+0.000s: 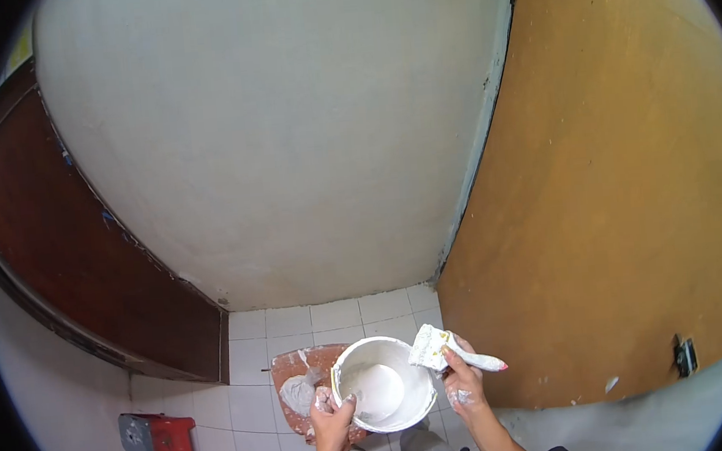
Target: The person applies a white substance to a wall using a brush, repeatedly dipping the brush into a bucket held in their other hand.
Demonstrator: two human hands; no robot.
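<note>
My left hand (332, 416) grips the near left rim of a white bucket (426, 394), thumb inside the wall and fingers outside. White paint (379, 391) covers the bucket's bottom. In my right hand (464, 377) is a wide paintbrush (431, 347), its head coated in thick white paint and held at the bucket's right rim. The brush handle points right and ends in a pink tip. White smears mark both hands.
Below the bucket, a paint-spattered brown board (290, 363) carries a whitish plastic bag (297, 394). A red and grey step stool (159, 439) stands left on the tiled floor. Ahead is a pale wall (287, 146), with an orange-brown panel (603, 172) right and a dark brown door (92, 255) left.
</note>
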